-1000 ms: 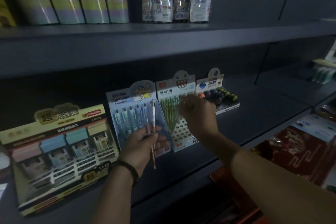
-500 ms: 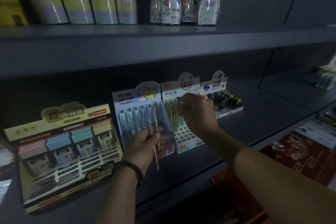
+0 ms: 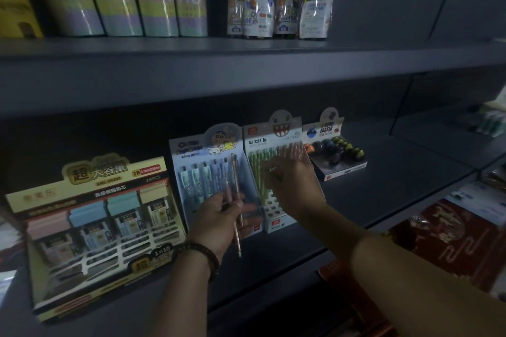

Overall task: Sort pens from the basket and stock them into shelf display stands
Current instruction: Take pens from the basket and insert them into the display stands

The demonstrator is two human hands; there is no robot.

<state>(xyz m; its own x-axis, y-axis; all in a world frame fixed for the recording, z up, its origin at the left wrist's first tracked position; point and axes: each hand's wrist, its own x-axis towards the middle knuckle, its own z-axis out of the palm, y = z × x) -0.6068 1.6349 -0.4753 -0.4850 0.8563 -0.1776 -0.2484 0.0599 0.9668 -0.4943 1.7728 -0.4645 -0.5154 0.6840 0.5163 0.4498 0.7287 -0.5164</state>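
On the middle shelf stand two pen display stands side by side. The blue cartoon stand (image 3: pixel 191 161) holds several light-blue pens. The white stand (image 3: pixel 275 212) to its right has green pens in its back rows and bare holes in front. My left hand (image 3: pixel 216 223) grips two slim pinkish-gold pens (image 3: pixel 235 180) upright in front of the blue stand. Over the green pens, my right hand (image 3: pixel 291 182) hovers with fingers spread and blurred by motion; I see nothing in it. The basket is out of view.
An eraser display (image 3: pixel 338 154) stands right of the white stand. A large pencil-lead box (image 3: pixel 95 227) fills the shelf's left part. The shelf above carries HB pencil tubes (image 3: pixel 117 0) and coloured-pencil jars (image 3: pixel 279 5). Red packets (image 3: pixel 451 238) lie lower right.
My right hand's fingers went from curled at the green pens to spread out. The left hand kept its two pens almost still. The view shifted slightly.
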